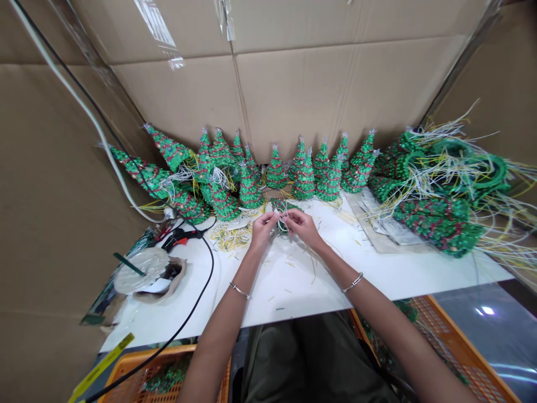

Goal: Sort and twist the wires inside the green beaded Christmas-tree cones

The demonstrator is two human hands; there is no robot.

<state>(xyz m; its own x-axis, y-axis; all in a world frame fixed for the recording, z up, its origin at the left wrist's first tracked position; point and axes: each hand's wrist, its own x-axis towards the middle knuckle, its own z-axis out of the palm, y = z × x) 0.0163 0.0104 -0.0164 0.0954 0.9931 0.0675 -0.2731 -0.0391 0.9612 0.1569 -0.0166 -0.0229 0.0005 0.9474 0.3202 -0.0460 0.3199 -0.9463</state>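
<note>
Both hands meet at the middle of the white table [260, 291], over a small green tinsel Christmas tree [282, 206] lying with its base toward me. Thin white wires [282, 219] come out of that base. My left hand [264, 226] pinches the wires at their left side. From the right, my right hand [302, 225] closes its fingertips on the same wires. The fingers hide part of the tree. Just behind stands an upright tinsel tree [276, 170] with a red garland and a silver star.
More trees [305, 176] line the cardboard wall [302, 101]. Trees with long loose wires [440, 218] pile up at right. Yellow wire clippings [230, 238] lie at left, near a black-and-red glue gun [180, 238], its cable and a plastic-covered tub [145, 268]. Orange crates [457, 341] sit below.
</note>
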